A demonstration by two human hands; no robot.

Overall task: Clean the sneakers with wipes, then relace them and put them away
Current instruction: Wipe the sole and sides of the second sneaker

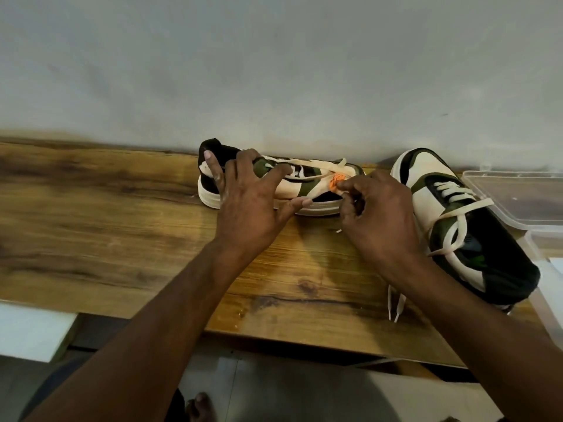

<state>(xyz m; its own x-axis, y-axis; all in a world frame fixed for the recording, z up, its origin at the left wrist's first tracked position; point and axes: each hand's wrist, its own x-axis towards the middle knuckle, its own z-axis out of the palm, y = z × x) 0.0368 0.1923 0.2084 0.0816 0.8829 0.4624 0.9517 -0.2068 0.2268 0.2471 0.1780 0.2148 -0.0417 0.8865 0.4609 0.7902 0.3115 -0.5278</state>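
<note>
A brown wood-grain bench (100,214) is running along a pale grey wall (274,62), and both bare forearms are reaching over its near edge.

The left hand (246,205) is spreading its fingers (213,169) wide and straight over a cream, olive-green and black low-top sneaker (307,185), which is lying side-on against the wall with its black heel to the left of those fingers and its toe to their right. The fingertips are resting on the collar and upper; the thumb is lying along the white sole. Nothing is being gripped by this hand.

Just right of it, the right hand (380,220) is curling its fingers (350,185), pinching a small crumpled orange wipe (336,180) against the sneaker's side near the toe. A cream flat lace (307,162) is trailing loosely across the upper, just beyond both sets of fingers.

To the right of the right hand's fingers, a second matching sneaker (463,220) is sitting upright, toe toward the wall, its cream laces (457,214) hanging loose, with two ends lying on the bench under the right wrist.

Furthest right, a clear plastic storage box (518,199) is sitting at the bench's end, touching that sneaker or just beside it; which, I cannot tell.
</note>
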